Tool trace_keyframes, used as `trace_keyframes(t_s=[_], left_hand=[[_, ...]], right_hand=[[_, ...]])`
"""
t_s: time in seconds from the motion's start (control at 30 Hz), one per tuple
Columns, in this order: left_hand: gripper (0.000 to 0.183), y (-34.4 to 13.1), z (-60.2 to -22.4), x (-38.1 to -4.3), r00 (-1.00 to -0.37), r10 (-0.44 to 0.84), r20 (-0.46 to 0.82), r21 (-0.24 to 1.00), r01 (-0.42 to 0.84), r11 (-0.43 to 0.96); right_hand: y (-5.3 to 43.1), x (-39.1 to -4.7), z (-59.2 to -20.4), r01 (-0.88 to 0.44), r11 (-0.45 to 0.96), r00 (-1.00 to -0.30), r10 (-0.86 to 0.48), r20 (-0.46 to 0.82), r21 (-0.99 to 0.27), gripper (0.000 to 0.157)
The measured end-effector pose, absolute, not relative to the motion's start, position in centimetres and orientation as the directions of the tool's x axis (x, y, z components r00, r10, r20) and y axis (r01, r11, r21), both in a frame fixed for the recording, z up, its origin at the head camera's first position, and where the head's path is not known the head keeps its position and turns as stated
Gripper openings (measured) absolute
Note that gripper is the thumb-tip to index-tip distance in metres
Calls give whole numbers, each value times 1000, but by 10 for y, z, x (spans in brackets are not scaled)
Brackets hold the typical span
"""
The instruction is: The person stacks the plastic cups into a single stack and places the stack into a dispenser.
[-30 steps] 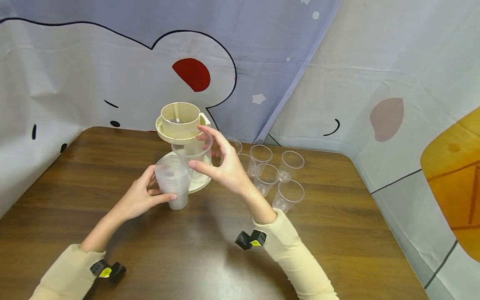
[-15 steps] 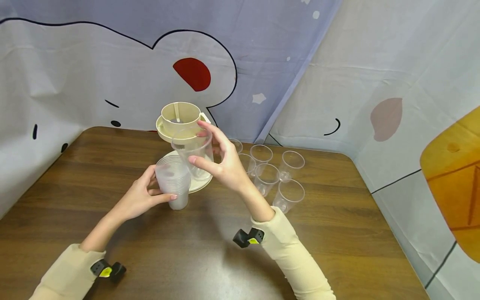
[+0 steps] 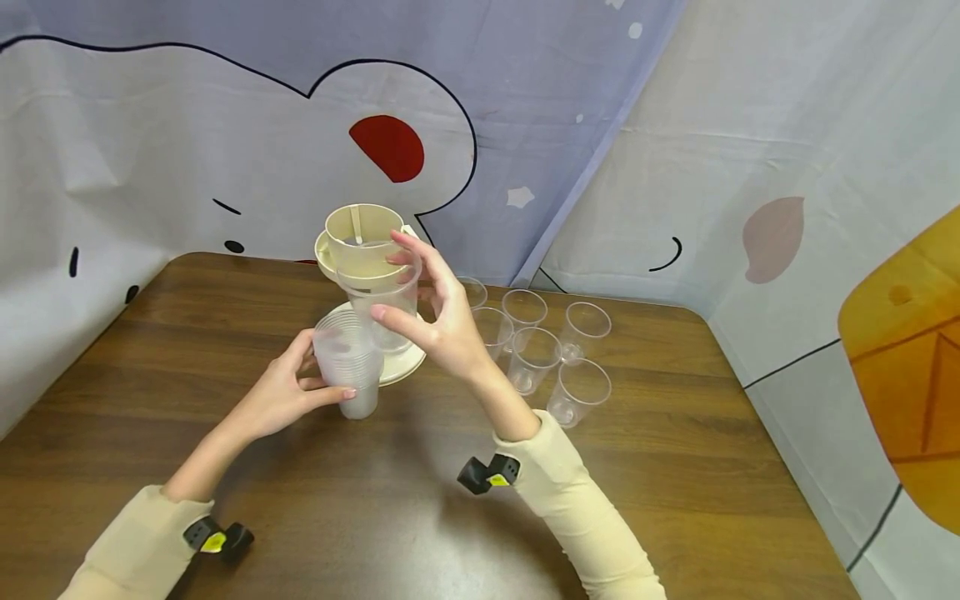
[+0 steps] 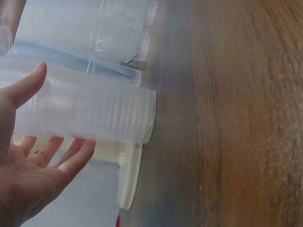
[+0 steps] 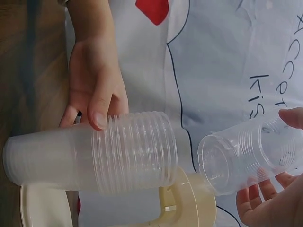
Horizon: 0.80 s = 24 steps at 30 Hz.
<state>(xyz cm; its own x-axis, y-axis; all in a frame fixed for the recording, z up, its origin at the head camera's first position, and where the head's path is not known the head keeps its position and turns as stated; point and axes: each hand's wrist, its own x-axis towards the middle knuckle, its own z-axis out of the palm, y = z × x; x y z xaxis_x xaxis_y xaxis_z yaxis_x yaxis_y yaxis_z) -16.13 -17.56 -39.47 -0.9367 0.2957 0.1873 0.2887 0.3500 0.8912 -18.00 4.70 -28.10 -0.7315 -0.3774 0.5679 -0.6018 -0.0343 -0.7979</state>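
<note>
Near the middle of the table, my left hand [image 3: 281, 392] grips a tall stack of nested clear plastic cups [image 3: 348, 367]. The stack stands upright, its lower end at the tabletop in the left wrist view, with the thumb on one side and fingers on the other. My right hand [image 3: 442, 321] holds a single clear plastic cup [image 3: 386, 312] between thumb and fingers. In the right wrist view, that cup's base faces the open end of the stack, with a gap between them. Behind both is a cream plastic stand [image 3: 363, 221] with a ring top and round base, partly hidden by the cups.
Several clear plastic cups [image 3: 534, 348] stand upright in a group right of my right hand. The wooden table [image 3: 675, 467] ends at a printed curtain [image 3: 540, 125] at the back and sides.
My right hand has moved slightly up and left, carrying the single cup to a spot more over the stack. My left hand and the stack have stayed nearly still.
</note>
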Motion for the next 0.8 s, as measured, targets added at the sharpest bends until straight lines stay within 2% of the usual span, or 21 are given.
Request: trace_keyframes(t_s=[0.3,0.8], left_hand=[[74,-176,-395,-162,-938,297,181,897,281,341],[75,-176,-395,-163,-939,302,163,897,269,350]], right_hand=[[40,-179,-279,-588,-29,-741,-380,553,-808,71],[35,-182,-289,-601,-36,-716,-420,558,-798,72]])
